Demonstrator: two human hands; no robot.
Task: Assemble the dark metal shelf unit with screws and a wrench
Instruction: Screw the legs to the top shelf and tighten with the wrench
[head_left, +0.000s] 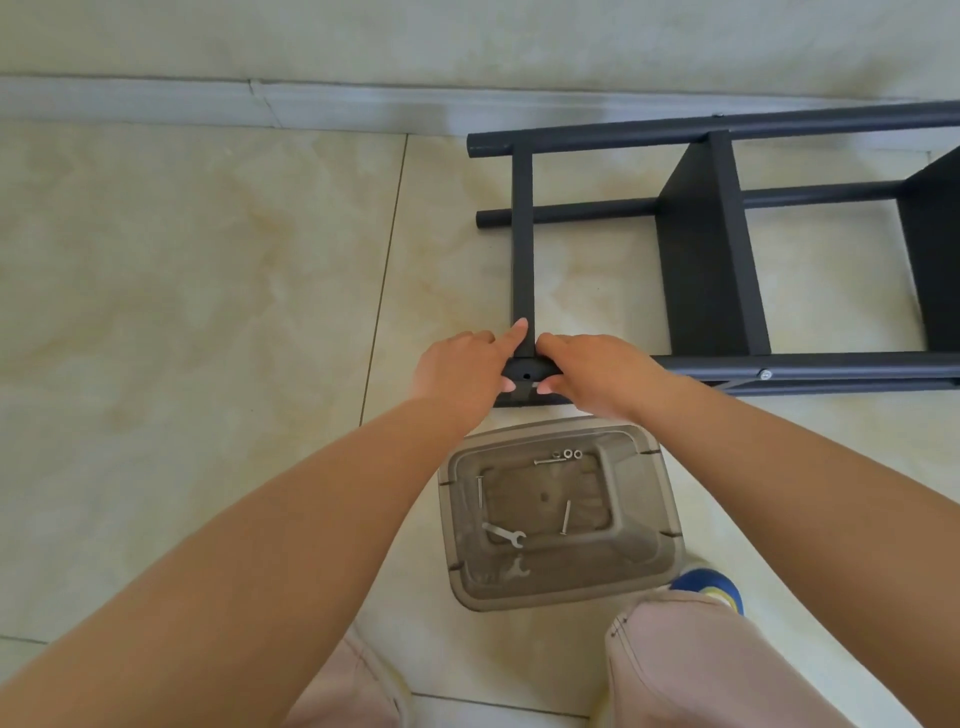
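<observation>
The shelf unit (701, 249) is lying mostly built on the floor (208, 260). My left hand (462, 369) and right hand (597, 374) are gripping its near post end (525, 375), unbolted; screws (565, 517) and wrench (504, 535) are waiting in the bin (649, 561).

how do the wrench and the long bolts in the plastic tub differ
The wrench is flat with a forked open end and lies slanted; the long bolts are thin round rods, two lying roughly upright in the view. The wrench sits at the tub's near side, the bolts further in. All are silvery metal and lie loose, untouched.
</observation>
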